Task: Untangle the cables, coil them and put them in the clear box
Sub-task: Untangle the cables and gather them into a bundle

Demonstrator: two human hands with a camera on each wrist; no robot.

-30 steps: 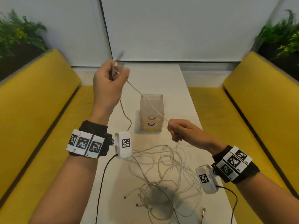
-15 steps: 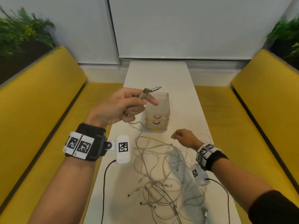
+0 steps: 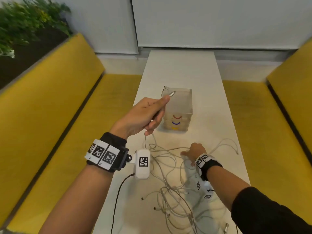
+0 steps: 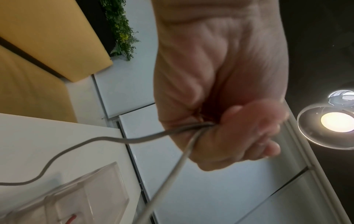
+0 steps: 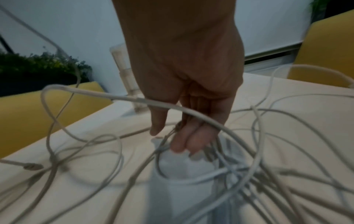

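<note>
A tangle of thin white cables (image 3: 170,191) lies on the white table (image 3: 182,71) in front of me. The clear box (image 3: 183,105) stands behind it, with red, blue and yellow arcs low on its front. My left hand (image 3: 162,105) hovers just left of the box and grips one cable; its metal plug (image 3: 172,94) sticks out past my fingertips. In the left wrist view, two strands (image 4: 172,133) leave my left hand (image 4: 220,128). My right hand (image 3: 187,153) is down in the tangle. Its straight fingers (image 5: 191,144) touch the cables (image 5: 239,136) on the table.
Yellow benches run along both sides of the narrow table, one on the left (image 3: 50,115) and one on the right (image 3: 287,107). Loose plug ends (image 3: 154,208) lie near the front edge. One cable end (image 3: 237,152) reaches toward the right edge. Plants (image 3: 25,27) stand at the back left.
My left hand has come down from high up to beside the box, still holding the plug end. My right hand let go of the taut cable and dropped onto the tangle.
</note>
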